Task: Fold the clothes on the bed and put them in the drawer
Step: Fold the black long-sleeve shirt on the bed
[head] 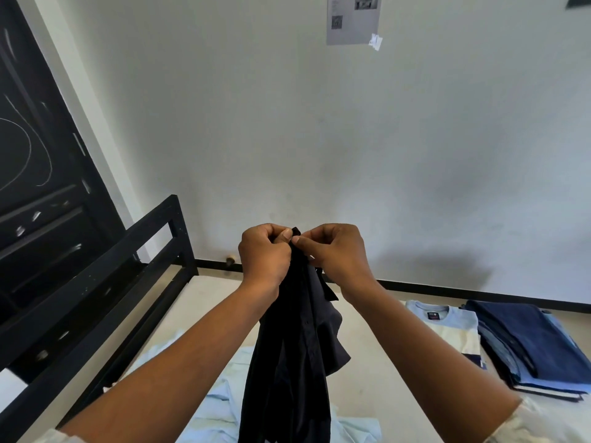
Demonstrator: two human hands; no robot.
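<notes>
A black button-up shirt (294, 353) hangs in the air above the bed (367, 318). My left hand (263, 254) and my right hand (335, 251) are raised side by side and both pinch the shirt's top edge between thumb and fingers. The shirt hangs down bunched between my forearms. Under it a light blue garment (220, 407) lies crumpled on the mattress.
To the right on the bed lie a folded light blue and cream T-shirt (447, 327) and a stack of folded dark blue clothes (537, 346). A black metal bed frame (96, 282) runs along the left. A white wall stands behind, a dark door (35, 174) at left.
</notes>
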